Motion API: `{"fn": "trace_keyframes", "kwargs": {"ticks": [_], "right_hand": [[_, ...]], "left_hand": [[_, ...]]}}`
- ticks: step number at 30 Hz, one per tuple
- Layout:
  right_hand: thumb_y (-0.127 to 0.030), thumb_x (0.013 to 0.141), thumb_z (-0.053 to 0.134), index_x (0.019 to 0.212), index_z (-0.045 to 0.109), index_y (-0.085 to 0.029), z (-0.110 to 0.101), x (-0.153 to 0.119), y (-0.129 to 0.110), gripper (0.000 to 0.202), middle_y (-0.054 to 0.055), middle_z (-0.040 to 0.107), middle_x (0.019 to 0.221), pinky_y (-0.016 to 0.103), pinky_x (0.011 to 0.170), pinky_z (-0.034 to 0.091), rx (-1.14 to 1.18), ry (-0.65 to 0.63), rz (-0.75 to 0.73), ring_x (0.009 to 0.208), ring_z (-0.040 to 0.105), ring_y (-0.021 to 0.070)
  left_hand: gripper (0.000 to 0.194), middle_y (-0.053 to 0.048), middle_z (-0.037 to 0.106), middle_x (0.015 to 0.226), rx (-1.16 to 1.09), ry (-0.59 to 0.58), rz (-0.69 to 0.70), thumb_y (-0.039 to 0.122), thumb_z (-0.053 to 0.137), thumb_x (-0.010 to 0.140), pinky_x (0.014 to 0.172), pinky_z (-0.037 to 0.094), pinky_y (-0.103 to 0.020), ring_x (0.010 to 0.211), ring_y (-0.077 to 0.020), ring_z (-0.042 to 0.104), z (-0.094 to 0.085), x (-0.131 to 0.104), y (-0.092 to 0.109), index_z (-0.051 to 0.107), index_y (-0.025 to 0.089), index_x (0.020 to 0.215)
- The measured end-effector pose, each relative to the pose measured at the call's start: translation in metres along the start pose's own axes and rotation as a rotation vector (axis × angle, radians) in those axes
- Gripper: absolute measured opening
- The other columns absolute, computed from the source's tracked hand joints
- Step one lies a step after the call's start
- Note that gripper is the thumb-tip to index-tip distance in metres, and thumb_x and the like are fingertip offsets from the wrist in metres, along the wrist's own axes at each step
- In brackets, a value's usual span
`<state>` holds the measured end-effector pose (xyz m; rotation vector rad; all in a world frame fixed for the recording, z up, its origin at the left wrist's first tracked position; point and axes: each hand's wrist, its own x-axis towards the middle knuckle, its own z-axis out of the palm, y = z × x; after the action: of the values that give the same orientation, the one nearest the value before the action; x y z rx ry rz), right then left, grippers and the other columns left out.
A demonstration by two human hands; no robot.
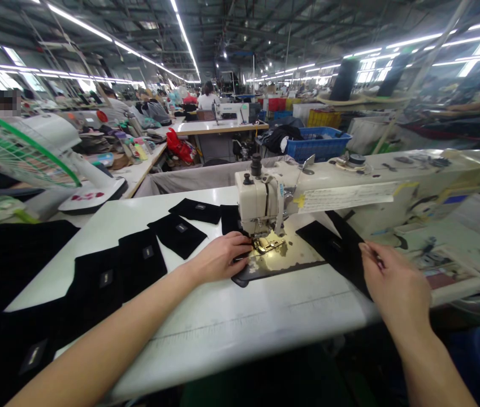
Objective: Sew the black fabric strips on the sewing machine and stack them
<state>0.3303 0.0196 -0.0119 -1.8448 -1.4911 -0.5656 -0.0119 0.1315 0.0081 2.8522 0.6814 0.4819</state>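
Head view, right fingers (370,254) pinching black fabric (352,261), left fingers (240,241) close together beside presser foot (270,246), grip unclear

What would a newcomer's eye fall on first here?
Probably the cream sewing machine, stretching across the right side of the white table, with the left hand at its needle end. Next, black fabric pieces with small labels lie along the table's left side. A green-rimmed fan stands at far left.

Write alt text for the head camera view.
A person's left hand is beside the presser foot of a sewing machine; the right hand touches black fabric. Labelled black pieces lie on the white table, with a large workshop behind.
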Motion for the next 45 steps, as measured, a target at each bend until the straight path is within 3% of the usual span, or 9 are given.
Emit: {"fn": "trace_keyframes", "kwargs": {"ticks": [5, 14, 21, 26, 31, 35, 38, 41, 45], "right_hand": [[-0.036, 0.101, 0.044, 0.096, 0.072, -0.013, -0.011, 0.004, -0.004, 0.037, 0.01, 0.072, 0.084, 0.029, 0.059, 0.042, -0.026, 0.077, -0.071, 0.068, 0.066, 0.022], [-0.036, 0.097, 0.047, 0.091, 0.07, -0.014, -0.024, 0.0, 0.001, 0.032, 0.01, 0.07, 0.076, 0.032, 0.053, 0.038, -0.139, 0.092, -0.015, 0.063, 0.064, 0.0249], [-0.04, 0.101, 0.051, 0.092, 0.069, -0.015, -0.046, -0.006, -0.031, 0.032, 0.005, 0.07, 0.076, 0.028, 0.058, 0.043, -0.01, 0.132, -0.074, 0.062, 0.063, 0.0182], [-0.037, 0.102, 0.053, 0.092, 0.067, -0.019, -0.043, -0.026, -0.059, 0.024, -0.001, 0.067, 0.073, 0.025, 0.063, 0.043, 0.101, 0.025, -0.236, 0.061, 0.062, 0.0128], [-0.027, 0.103, 0.048, 0.097, 0.064, -0.019, -0.033, -0.055, -0.083, 0.019, 0.0, 0.063, 0.073, 0.026, 0.066, 0.045, 0.32, -0.195, -0.272, 0.061, 0.061, 0.0134], [-0.022, 0.103, 0.044, 0.1, 0.063, -0.018, -0.028, -0.076, -0.105, 0.02, 0.002, 0.063, 0.074, 0.026, 0.059, 0.045, 0.421, -0.266, -0.343, 0.063, 0.064, 0.0152], [-0.022, 0.104, 0.041, 0.1, 0.064, -0.018, -0.025, -0.088, -0.12, 0.024, 0.002, 0.063, 0.074, 0.026, 0.055, 0.044, 0.473, -0.297, -0.374, 0.062, 0.064, 0.0156], [-0.026, 0.105, 0.039, 0.102, 0.065, -0.018, -0.023, -0.098, -0.129, 0.027, 0.004, 0.064, 0.076, 0.026, 0.057, 0.047, 0.518, -0.367, -0.387, 0.066, 0.066, 0.017], [-0.035, 0.104, 0.046, 0.105, 0.065, -0.021, -0.026, -0.1, -0.125, 0.024, 0.003, 0.066, 0.082, 0.024, 0.059, 0.051, 0.624, -0.509, -0.385, 0.068, 0.068, 0.0156]], "left_hand": [[0.026, -0.011, 0.068, 0.117, 0.005, -0.015, -0.002, 0.022, 0.053, 0.096, 0.1, 0.052, -0.039, 0.11, -0.0244, 0.062, -0.002, 0.002, -0.001, 0.071, 0.015, 0.114], [0.027, -0.011, 0.069, 0.115, -0.011, 0.023, 0.008, 0.023, 0.052, 0.097, 0.097, 0.053, -0.041, 0.107, -0.0246, 0.062, 0.002, 0.0, -0.005, 0.071, 0.016, 0.115], [0.031, -0.014, 0.064, 0.127, -0.025, 0.085, -0.042, 0.026, 0.049, 0.101, 0.106, 0.05, -0.045, 0.12, -0.026, 0.059, 0.013, -0.008, -0.01, 0.068, 0.016, 0.123], [0.034, -0.015, 0.062, 0.132, 0.003, 0.106, -0.088, 0.028, 0.049, 0.101, 0.107, 0.049, -0.047, 0.124, -0.028, 0.058, 0.02, -0.015, -0.014, 0.065, 0.017, 0.128], [0.036, -0.016, 0.063, 0.132, 0.087, 0.14, -0.2, 0.035, 0.046, 0.102, 0.104, 0.051, -0.048, 0.124, -0.0294, 0.058, 0.011, -0.043, -0.017, 0.066, 0.016, 0.125], [0.037, -0.014, 0.071, 0.102, 0.256, 0.114, -0.367, 0.04, 0.046, 0.101, 0.087, 0.055, -0.047, 0.096, -0.0283, 0.066, -0.009, -0.061, -0.001, 0.072, 0.014, 0.094], [0.039, -0.011, 0.067, 0.086, 0.293, 0.15, -0.432, 0.036, 0.045, 0.101, 0.078, 0.052, -0.042, 0.083, -0.0257, 0.061, -0.013, -0.052, 0.025, 0.068, 0.015, 0.078], [0.03, -0.009, 0.065, 0.09, 0.101, 0.126, -0.496, 0.033, 0.047, 0.101, 0.076, 0.051, -0.035, 0.085, -0.0229, 0.062, -0.003, -0.027, 0.047, 0.068, 0.017, 0.086], [0.02, -0.009, 0.065, 0.097, -0.014, 0.007, -0.641, 0.034, 0.071, 0.086, 0.075, 0.051, -0.035, 0.089, -0.0256, 0.063, 0.017, 0.004, 0.05, 0.065, 0.017, 0.095]]}}
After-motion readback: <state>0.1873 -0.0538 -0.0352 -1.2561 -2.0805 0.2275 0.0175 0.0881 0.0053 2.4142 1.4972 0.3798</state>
